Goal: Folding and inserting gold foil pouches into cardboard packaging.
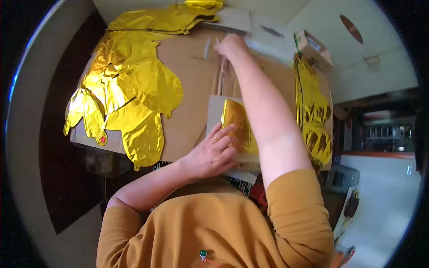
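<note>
My left hand (213,152) lies on a folded piece of shiny gold foil (233,112), fingers slightly bent and resting on its surface. Under the foil is a pale white-grey sheet (215,111), close to the near edge of the cardboard (185,58). My right hand (231,45) reaches across to the far side, its fingers closed near some white sheets. What they hold, if anything, I cannot make out. My right forearm covers part of the foil and the sheet.
Flat gold foil balloons (143,89) cover the left of the cardboard. More gold foil pieces (315,116) are stacked along its right edge, by a small open carton (313,47). White sheets (268,38) lie at the back. A grey device (343,178) stands lower right.
</note>
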`<action>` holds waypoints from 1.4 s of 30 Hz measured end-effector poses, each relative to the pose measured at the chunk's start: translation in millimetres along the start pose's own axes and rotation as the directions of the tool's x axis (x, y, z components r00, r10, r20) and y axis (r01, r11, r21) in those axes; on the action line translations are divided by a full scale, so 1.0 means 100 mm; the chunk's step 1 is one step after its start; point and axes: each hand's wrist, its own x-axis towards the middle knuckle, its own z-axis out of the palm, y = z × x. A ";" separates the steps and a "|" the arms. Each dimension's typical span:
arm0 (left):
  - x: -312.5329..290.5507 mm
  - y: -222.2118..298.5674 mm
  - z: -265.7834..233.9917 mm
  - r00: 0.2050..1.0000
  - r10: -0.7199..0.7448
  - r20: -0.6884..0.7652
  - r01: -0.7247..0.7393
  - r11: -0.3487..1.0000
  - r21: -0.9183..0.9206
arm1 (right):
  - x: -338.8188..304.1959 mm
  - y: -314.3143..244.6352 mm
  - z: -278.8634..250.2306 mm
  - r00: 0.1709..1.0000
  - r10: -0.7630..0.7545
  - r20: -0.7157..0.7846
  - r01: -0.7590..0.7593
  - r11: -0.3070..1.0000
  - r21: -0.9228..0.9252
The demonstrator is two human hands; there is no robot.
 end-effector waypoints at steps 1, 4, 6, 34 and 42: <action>-0.02 -0.03 0.01 1.000 0.009 0.012 -0.009 0.999 0.036 | -0.14 0.07 -0.07 0.998 -0.029 -0.054 0.029 1.000 -0.009; -0.07 -0.05 0.05 0.996 0.066 0.057 -0.071 0.992 0.102 | -0.56 0.64 -0.32 0.995 -0.065 0.072 0.035 0.933 0.358; -0.04 -0.03 0.05 0.992 0.110 0.064 -0.116 0.989 0.097 | -1.34 1.08 -0.50 0.992 -0.107 0.060 0.052 0.806 0.589; -0.01 0.06 0.12 0.998 0.067 -0.022 -0.063 0.990 0.125 | -3.58 1.88 0.38 0.675 -0.317 -0.666 0.317 0.940 -0.127; 0.01 0.07 0.08 0.997 0.074 0.023 -0.077 0.987 0.141 | -3.48 1.99 0.04 0.914 -0.318 -0.250 0.368 0.911 0.185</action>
